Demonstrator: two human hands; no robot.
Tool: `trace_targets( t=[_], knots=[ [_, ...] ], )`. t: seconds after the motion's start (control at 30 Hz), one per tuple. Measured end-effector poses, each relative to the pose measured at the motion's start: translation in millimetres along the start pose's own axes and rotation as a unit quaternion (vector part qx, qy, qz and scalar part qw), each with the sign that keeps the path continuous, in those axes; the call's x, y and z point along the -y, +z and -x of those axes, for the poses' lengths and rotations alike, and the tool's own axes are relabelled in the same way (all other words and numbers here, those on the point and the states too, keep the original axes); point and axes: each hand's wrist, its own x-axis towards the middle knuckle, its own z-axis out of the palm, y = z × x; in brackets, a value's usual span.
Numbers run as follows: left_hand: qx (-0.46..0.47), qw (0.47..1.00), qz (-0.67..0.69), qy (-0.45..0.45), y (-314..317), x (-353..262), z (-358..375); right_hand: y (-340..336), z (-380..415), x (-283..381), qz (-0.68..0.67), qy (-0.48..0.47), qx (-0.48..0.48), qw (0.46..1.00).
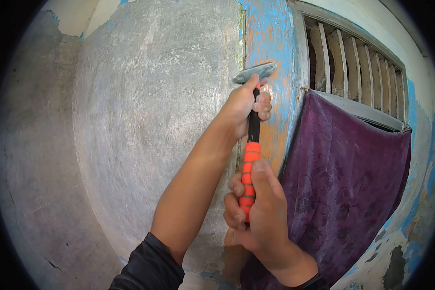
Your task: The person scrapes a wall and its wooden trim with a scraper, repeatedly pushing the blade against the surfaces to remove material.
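A long-handled scraper (253,130) stands nearly upright before the wall, its flat grey blade (256,71) at the top against a strip of worn blue and orange paint (270,36). My left hand (249,104) is closed round the black shaft just below the blade, its thumb near the blade's base. Lower down, my right hand (261,205) wraps round the orange-red grip with dark bands. The blade's contact edge is hard to make out.
A bare grey wall (150,96) spreads to the left. On the right, a purple cloth (343,179) hangs beneath a slatted vent opening (357,67) with a pale frame. Blue paint flakes at the far right wall (420,111).
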Motion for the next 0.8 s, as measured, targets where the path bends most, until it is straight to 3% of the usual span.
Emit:
trace_targets(
  t=[0.23, 0.8],
  knots=[
    [-0.036, 0.999, -0.004, -0.028, 1, 3, 13, 1, 14, 1, 0.013, 0.019, -0.006, 1.0],
    [-0.046, 0.998, -0.026, 0.016, 3, 13, 14, -7, 12, -4, 0.006, 0.005, 0.003, 1.0]
  ],
)
